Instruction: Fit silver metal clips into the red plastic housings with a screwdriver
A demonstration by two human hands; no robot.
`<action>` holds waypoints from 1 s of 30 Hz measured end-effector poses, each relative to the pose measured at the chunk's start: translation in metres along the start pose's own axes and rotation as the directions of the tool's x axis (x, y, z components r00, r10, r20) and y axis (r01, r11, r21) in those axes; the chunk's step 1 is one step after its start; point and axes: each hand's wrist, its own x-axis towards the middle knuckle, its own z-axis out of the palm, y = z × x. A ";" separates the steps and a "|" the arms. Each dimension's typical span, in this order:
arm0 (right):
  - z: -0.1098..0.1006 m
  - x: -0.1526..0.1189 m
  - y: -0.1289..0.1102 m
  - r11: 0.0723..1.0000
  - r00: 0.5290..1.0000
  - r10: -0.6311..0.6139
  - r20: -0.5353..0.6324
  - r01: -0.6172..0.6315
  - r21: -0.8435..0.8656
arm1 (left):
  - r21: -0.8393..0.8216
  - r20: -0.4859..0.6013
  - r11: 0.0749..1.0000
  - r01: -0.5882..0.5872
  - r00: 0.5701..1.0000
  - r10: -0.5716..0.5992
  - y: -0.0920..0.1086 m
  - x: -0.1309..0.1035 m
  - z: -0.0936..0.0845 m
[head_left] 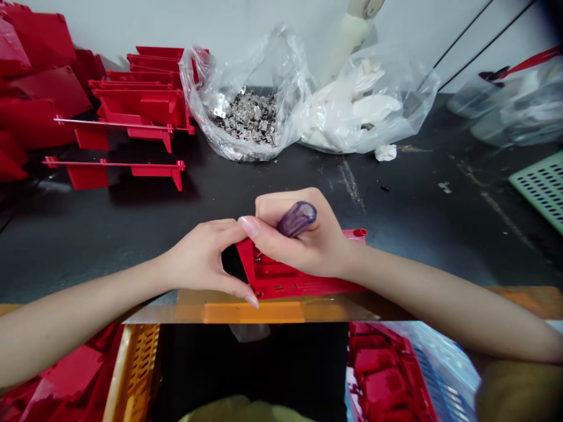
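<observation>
A red plastic part (325, 285) lies on the black worktop at its front edge, with a raised frame and small holes along its near side. My left hand (206, 255) holds the part's left end, the thumb at its near corner and the fingers at the far side. My right hand (308, 240) is closed in a fist round a screwdriver (297, 219) with a see-through purple handle, directly over the part. The handle's end points up; its shaft and tip are mostly hidden behind the hand. Part of the red piece is covered by my right hand and forearm.
Behind stand a clear bag of small metal clips (250, 120) and a bag of white pieces (360, 111). Red parts (141, 105) line the left side. A green basket (543, 187) is at right. Below the edge are a yellow crate (132, 369) and more red parts (382, 375).
</observation>
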 end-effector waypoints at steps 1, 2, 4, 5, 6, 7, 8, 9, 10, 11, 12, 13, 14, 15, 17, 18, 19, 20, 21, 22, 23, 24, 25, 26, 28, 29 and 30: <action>0.000 0.000 0.000 1.000 1.000 0.003 -0.002 -0.003 0.005 | 0.006 0.000 1.000 0.000 1.000 0.000 0.000 0.000 0.000; 0.000 0.000 0.000 1.000 1.000 0.006 -0.002 -0.006 0.009 | 0.011 -0.001 1.000 0.000 1.000 0.000 0.000 0.000 0.000; 0.001 0.000 -0.001 1.000 1.000 0.010 0.004 -0.010 0.006 | 0.014 0.001 1.000 0.001 1.000 -0.001 -0.001 0.000 0.000; 0.001 0.000 -0.001 1.000 1.000 0.010 0.005 -0.010 0.003 | 0.011 0.001 1.000 0.001 1.000 -0.001 -0.002 0.000 0.001; 0.001 0.000 -0.001 1.000 1.000 0.009 0.007 -0.009 -0.001 | 0.007 0.000 1.000 -0.001 1.000 0.001 -0.002 0.000 0.001; 0.002 -0.001 -0.002 1.000 1.000 0.005 0.010 -0.005 -0.005 | 0.000 -0.001 1.000 -0.003 1.000 0.003 -0.002 -0.001 0.001; 0.002 -0.001 -0.002 1.000 1.000 -0.001 0.010 0.001 -0.009 | -0.008 -0.002 1.000 -0.004 1.000 0.004 -0.002 -0.001 0.001; 0.002 -0.001 -0.003 1.000 1.000 -0.008 0.007 0.008 -0.012 | -0.013 -0.003 1.000 -0.004 1.000 0.004 -0.002 0.000 0.001; 0.002 -0.001 -0.003 1.000 1.000 -0.014 -0.001 0.014 -0.016 | -0.014 -0.002 1.000 -0.003 1.000 0.003 -0.002 0.000 0.001; 0.001 -0.001 -0.003 1.000 1.000 -0.020 -0.011 0.019 -0.020 | -0.010 0.001 1.000 -0.001 1.000 0.001 -0.002 0.000 0.001; 0.001 -0.001 -0.003 0.999 0.999 -0.025 -0.020 0.024 -0.025 | -0.005 0.005 1.000 0.002 1.000 -0.002 -0.002 0.000 0.001; 0.001 -0.001 -0.003 0.999 0.999 -0.026 -0.026 0.026 -0.031 | 0.001 0.008 1.000 0.003 1.000 -0.003 -0.002 0.000 0.001; 0.001 -0.001 -0.003 0.999 0.999 -0.026 -0.024 0.025 -0.034 | 0.006 0.009 1.000 0.000 1.000 0.000 -0.002 0.000 0.000; 0.000 -0.001 -0.002 0.999 1.000 -0.025 -0.019 0.024 -0.037 | 0.007 0.008 1.000 -0.004 1.000 0.004 -0.001 0.000 0.000; 0.001 -0.001 -0.001 0.999 1.000 -0.023 -0.008 0.023 -0.039 | 0.007 0.004 1.000 -0.014 1.000 0.014 -0.001 0.000 0.000; 0.001 -0.001 -0.001 0.999 1.000 -0.021 -0.006 0.021 -0.041 | 0.011 0.001 1.000 -0.016 1.000 0.016 -0.001 0.000 0.000; 0.001 -0.001 -0.001 0.999 1.000 -0.019 -0.006 0.019 -0.045 | 0.017 0.000 1.000 -0.015 1.000 0.015 -0.001 0.000 0.000; 0.001 -0.001 -0.001 0.999 1.000 -0.017 -0.006 0.017 -0.050 | 0.020 -0.001 1.000 -0.011 1.000 0.011 -0.001 0.000 0.000; 0.002 0.000 -0.001 0.998 1.000 -0.016 -0.004 0.016 -0.055 | 0.021 -0.002 1.000 -0.008 1.000 0.008 -0.001 0.000 0.001; 0.002 0.000 -0.002 0.998 1.000 -0.015 -0.002 0.015 -0.058 | 0.020 -0.004 1.000 -0.007 1.000 0.007 -0.002 0.000 0.001; 0.002 0.000 -0.002 0.998 1.000 -0.015 0.000 0.015 -0.062 | 0.020 -0.006 1.000 -0.009 1.000 0.009 -0.002 -0.001 0.001; 0.003 0.000 -0.003 0.998 1.000 -0.016 0.001 0.016 -0.067 | 0.022 -0.009 1.000 -0.016 1.000 0.016 -0.002 -0.001 0.001; 0.003 0.001 -0.003 0.997 1.000 -0.018 0.000 0.018 -0.073 | 0.028 -0.012 0.999 -0.024 1.000 0.024 -0.002 -0.001 0.002; 0.003 0.001 -0.004 0.997 1.000 -0.020 -0.001 0.020 -0.076 | 0.037 -0.015 0.999 -0.032 0.999 0.032 -0.003 -0.002 0.002; 0.004 0.001 -0.005 0.997 1.000 -0.024 -0.002 0.024 -0.076 | 0.056 -0.021 0.998 -0.036 0.999 0.037 -0.004 -0.002 0.003; 0.004 0.001 -0.005 0.997 1.000 -0.027 0.000 0.027 -0.071 | 0.063 -0.024 0.997 -0.033 0.999 0.035 -0.005 -0.002 0.003; 0.004 0.001 -0.005 0.998 1.000 -0.028 0.002 0.028 -0.063 | 0.068 -0.028 0.997 -0.029 0.999 0.031 -0.006 -0.002 0.003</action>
